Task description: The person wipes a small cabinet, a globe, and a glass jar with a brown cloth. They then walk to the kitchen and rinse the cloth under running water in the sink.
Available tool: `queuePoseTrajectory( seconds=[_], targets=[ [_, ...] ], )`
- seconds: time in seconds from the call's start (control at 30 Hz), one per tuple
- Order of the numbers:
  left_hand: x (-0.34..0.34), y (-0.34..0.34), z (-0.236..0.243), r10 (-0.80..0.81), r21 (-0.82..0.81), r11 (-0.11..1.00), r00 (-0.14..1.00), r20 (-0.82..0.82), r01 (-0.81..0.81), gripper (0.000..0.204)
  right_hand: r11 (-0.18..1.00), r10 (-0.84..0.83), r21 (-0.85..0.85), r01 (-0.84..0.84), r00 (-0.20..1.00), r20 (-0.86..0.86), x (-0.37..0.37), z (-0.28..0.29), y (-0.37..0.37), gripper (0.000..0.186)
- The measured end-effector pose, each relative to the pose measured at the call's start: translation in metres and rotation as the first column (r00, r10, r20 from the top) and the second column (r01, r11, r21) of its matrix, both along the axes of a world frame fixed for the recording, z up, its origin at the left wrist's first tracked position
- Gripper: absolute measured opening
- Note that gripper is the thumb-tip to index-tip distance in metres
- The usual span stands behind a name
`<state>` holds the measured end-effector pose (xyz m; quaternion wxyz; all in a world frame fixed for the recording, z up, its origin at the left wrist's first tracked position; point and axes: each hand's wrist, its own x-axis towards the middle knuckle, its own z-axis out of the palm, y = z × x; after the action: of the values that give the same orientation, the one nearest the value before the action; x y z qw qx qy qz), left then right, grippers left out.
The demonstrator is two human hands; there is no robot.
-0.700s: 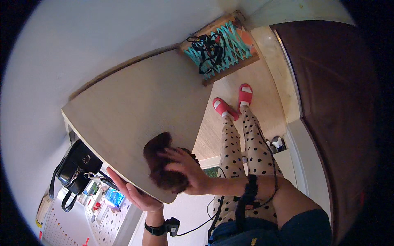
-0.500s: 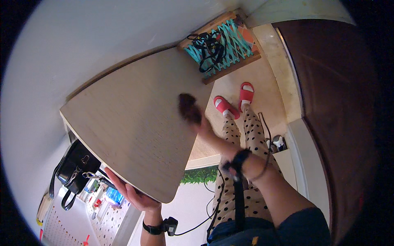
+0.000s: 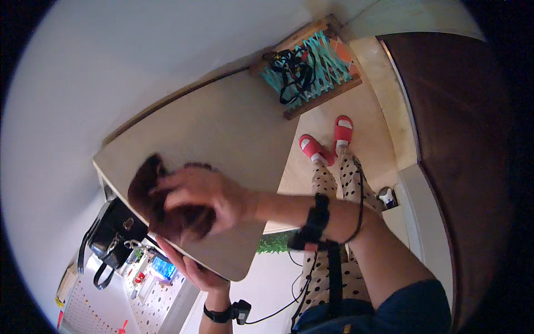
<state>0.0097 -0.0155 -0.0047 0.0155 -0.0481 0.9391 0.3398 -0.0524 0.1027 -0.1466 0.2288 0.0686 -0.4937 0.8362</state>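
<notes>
A pale wooden board (image 3: pixel 231 139) with a rounded corner spans the middle of my view. Over its left part my right hand (image 3: pixel 203 200) grips a dark brown, soft-looking cloth (image 3: pixel 146 186), blurred by movement. My left hand (image 3: pixel 200 274) holds the board's lower-left edge from below, fingers along the rim and partly hidden. Just beyond that edge hangs a black bag (image 3: pixel 111 239) with straps and metal fittings.
A wooden rack (image 3: pixel 322 67) laced with turquoise cord holds tangled black straps. My feet in pink slippers (image 3: pixel 342 131) stand on the floor, shoes (image 3: pixel 386 196) beside me. A white pegboard (image 3: pixel 94 303) shows lower left; a dark brown panel (image 3: pixel 445 139) fills the right.
My right hand with the cloth went up and right over the board, then swept down and left to its left edge. My left hand still holds the edge.
</notes>
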Motion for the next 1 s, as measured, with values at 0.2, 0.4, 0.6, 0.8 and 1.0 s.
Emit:
queuePoseTrajectory(
  seconds=[0.2,0.4,0.6,0.8,1.0],
  targets=[
    [-0.005,-0.005,-0.007,0.048,0.179,0.983,0.997,-0.060,-0.037,0.068,0.975,0.163,-0.209,-0.080,0.895,0.415,-0.043,-0.197,-0.014,0.067],
    [-0.005,-0.016,0.001,-0.167,-0.221,0.963,0.984,-0.052,0.152,0.071,0.995,-0.078,0.094,-0.020,0.410,0.909,-0.088,-0.309,-0.003,0.066],
    [-0.007,-0.007,-0.001,-0.034,-0.027,0.999,0.999,-0.037,0.033,0.071,0.995,0.096,-0.069,-0.069,0.778,0.620,-0.073,-0.135,0.004,0.048],
    [-0.004,0.000,-0.002,0.046,0.059,0.997,0.998,-0.036,-0.044,0.072,0.968,-0.250,0.102,0.230,0.932,0.264,-0.069,-0.077,-0.010,0.055],
    [-0.005,0.000,-0.002,0.085,-0.053,0.995,0.995,-0.045,-0.088,0.077,0.979,-0.205,0.162,0.126,0.659,0.724,-0.083,-0.214,0.004,0.064]
  ],
)
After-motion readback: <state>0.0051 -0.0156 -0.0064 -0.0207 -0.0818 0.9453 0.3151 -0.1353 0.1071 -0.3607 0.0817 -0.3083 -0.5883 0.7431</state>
